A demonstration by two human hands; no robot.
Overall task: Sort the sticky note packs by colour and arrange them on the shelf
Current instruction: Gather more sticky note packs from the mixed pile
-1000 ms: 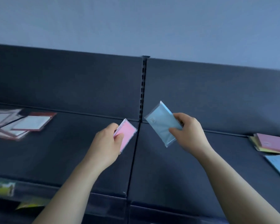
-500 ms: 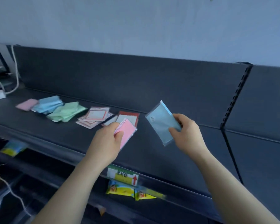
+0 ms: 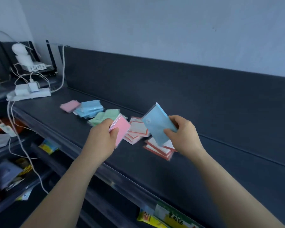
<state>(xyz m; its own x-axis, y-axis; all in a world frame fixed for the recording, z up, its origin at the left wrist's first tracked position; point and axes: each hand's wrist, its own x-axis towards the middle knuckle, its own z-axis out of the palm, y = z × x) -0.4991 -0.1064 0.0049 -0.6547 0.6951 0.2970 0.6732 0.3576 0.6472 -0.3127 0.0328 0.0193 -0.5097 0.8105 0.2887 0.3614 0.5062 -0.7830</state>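
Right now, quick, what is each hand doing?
Left hand: closed, holding a pink pack of sticky notes.
Right hand: closed, holding a blue pack of sticky notes.

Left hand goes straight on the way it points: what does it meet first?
Probably the red-bordered packs on the shelf, just beyond the pink pack the left hand holds. If it passes above them, the back panel. Height is unclear.

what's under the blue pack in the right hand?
Red-bordered packs lie on the shelf beneath the blue pack held by the right hand. It covers their upper parts; count unclear.
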